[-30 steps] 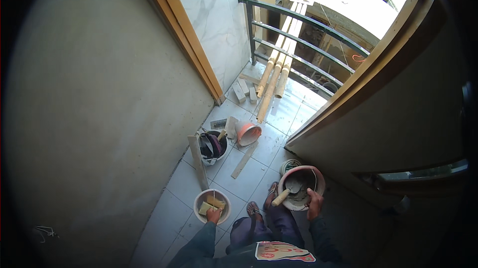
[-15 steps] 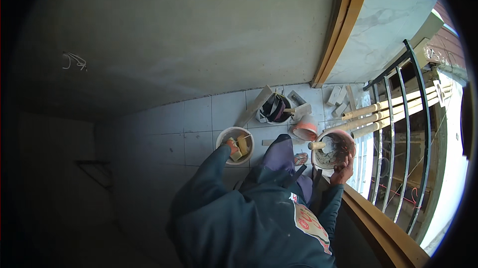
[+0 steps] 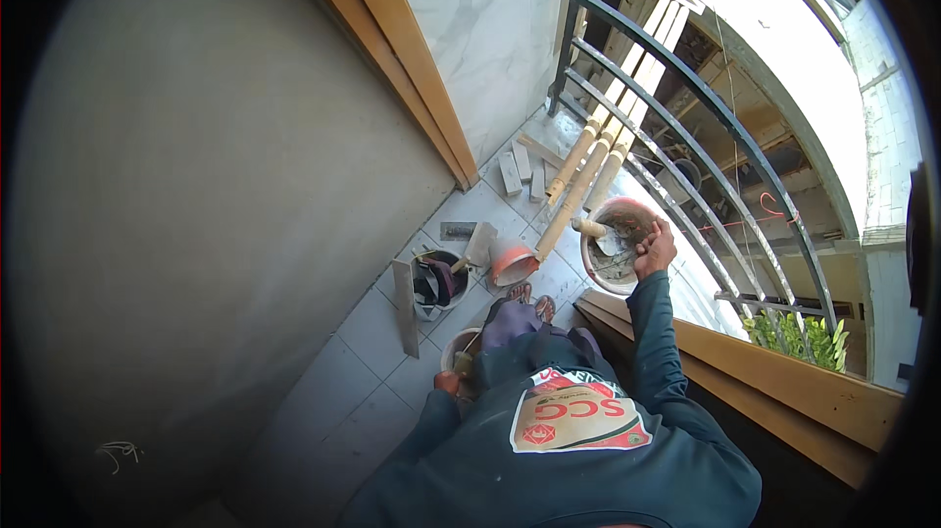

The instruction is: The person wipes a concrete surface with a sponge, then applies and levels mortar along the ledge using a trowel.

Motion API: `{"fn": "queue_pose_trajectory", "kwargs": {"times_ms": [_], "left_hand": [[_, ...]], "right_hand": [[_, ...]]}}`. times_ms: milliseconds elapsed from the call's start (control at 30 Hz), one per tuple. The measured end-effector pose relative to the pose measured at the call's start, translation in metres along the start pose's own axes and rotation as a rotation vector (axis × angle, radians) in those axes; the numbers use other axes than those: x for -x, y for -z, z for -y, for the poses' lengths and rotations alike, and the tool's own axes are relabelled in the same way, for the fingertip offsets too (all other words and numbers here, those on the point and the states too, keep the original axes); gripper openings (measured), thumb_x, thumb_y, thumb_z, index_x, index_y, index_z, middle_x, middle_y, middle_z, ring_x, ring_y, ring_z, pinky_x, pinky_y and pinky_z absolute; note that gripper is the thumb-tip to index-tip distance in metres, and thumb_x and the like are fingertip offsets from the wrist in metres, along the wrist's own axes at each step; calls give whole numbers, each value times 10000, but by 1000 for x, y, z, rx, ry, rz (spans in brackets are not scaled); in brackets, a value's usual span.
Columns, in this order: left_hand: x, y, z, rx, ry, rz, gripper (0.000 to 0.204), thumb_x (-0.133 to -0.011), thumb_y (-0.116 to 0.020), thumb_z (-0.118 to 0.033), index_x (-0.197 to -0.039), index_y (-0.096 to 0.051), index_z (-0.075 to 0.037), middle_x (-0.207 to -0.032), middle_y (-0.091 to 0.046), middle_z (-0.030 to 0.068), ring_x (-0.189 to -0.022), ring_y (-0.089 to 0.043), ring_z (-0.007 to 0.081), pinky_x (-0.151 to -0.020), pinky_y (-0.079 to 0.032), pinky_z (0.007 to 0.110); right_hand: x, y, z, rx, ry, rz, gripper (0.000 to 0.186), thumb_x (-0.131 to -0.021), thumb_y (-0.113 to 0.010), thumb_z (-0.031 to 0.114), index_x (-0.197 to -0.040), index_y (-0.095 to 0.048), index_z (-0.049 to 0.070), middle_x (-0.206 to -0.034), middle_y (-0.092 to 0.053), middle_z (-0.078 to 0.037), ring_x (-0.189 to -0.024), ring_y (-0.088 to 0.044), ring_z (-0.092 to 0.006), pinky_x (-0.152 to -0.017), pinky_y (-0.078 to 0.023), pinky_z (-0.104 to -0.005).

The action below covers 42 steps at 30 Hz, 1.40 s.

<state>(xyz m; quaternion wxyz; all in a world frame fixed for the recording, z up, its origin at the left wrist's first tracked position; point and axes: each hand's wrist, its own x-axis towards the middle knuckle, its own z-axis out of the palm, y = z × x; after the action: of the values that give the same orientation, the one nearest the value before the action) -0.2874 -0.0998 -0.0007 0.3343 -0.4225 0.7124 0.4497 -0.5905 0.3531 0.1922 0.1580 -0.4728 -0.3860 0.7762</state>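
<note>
My right hand (image 3: pixel 655 249) grips a large pinkish bucket (image 3: pixel 601 270) by its edge, holding it near the balcony opening; inside are grey mortar and a trowel (image 3: pixel 591 228) with a wooden handle. Low beside my legs, my left hand (image 3: pixel 447 382) is closed on a smaller pale bucket (image 3: pixel 453 344), largely hidden by my body, with yellowish pieces (image 3: pixel 462 364) in it. In front of my feet, an orange-and-white bucket (image 3: pixel 513 264) lies on its side beside a black bucket (image 3: pixel 438 298) stuffed with dark items.
Three bamboo poles (image 3: pixel 564 224) run from the tiled floor (image 3: pixel 363 352) through a curved metal railing (image 3: pixel 692 70). Tile offcuts (image 3: pixel 510 173) and flat boards (image 3: pixel 404 307) lie about. A plastered wall (image 3: pixel 225 185) and wooden frame (image 3: pixel 412 87) flank the left; another frame (image 3: pixel 774 371) is at lower right.
I have moved forward toward the railing; the large bucket in my right hand is higher in view, by the opening. The view swung left, then partly back. The left bucket is now mostly hidden.
</note>
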Motion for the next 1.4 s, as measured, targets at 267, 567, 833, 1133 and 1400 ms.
{"fn": "queue_pose_trajectory", "kwargs": {"times_ms": [267,567,833,1133,1400], "left_hand": [[-29,8,-2,109,-193,-145,308,-725,-771,-163,-699,-511,1,-689,-519,77,-673,-485,230,-698,-443,357],[42,43,-93,339,-113,-478,403,-787,-716,-75,-688,-326,-87,-718,-370,3,-663,-346,177,-706,-364,319],[109,23,-154,545,86,-640,409,-761,-702,-19,-678,-315,-120,-683,-343,-26,-610,-338,116,-594,-368,287],[128,-8,-166,614,172,-661,330,-768,-670,0,-665,-378,-113,-648,-407,-20,-551,-412,96,-523,-384,279],[111,5,-146,820,211,-598,244,-772,-689,-25,-759,-450,-67,-633,-486,20,-525,-476,122,-532,-442,297]], "right_hand": [[-89,17,16,-129,37,-363,189,-839,-641,243,-824,-565,70,-530,-289,53,-404,-282,-81,-381,-258,-246],[-196,75,23,192,-141,-362,108,-917,-516,196,-933,-536,90,-712,-385,-18,-510,-372,-145,-449,-303,-293],[-238,116,7,377,-250,-502,201,-910,-557,198,-1068,-594,80,-715,-403,-19,-518,-329,-126,-469,-319,-299],[-217,108,-2,431,-207,-495,270,-845,-648,136,-1052,-648,-37,-715,-495,-60,-502,-376,-130,-450,-347,-291],[-211,91,-18,388,-240,-395,360,-914,-566,178,-1220,-590,-10,-585,-336,2,-453,-278,-111,-448,-338,-298]]}}
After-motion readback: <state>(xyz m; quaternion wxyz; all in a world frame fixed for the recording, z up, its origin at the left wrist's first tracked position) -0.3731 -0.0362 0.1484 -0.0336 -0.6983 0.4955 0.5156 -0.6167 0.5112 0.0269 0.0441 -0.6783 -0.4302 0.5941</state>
